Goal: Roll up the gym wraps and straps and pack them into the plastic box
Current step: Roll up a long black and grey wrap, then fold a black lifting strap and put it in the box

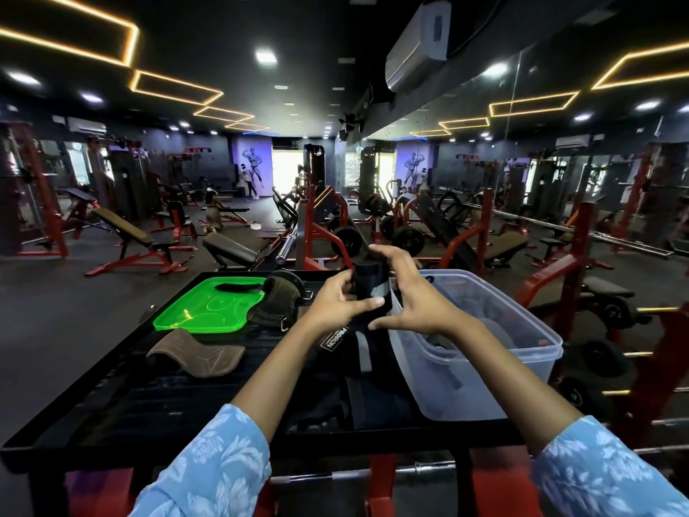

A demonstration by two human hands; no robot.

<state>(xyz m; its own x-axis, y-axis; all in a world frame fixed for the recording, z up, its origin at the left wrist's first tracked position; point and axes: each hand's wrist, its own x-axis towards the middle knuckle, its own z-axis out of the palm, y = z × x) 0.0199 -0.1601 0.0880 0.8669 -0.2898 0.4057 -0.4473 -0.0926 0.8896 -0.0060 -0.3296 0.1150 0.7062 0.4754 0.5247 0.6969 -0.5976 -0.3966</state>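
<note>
Black wrap (367,289) gripped by left hand (341,296) and right hand (408,292), beside plastic box (522,367).

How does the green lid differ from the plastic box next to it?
The green lid is flat, bright green and carries a black strap; the plastic box is deep, clear and holds dark items. The lid lies left of the hands, the box right. Both rest on the black table.

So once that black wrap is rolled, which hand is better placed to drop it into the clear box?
Probably the right hand. It grips the black wrap and sits right at the plastic box rim, while the left hand holds the wrap from the side farther from the box.
</note>
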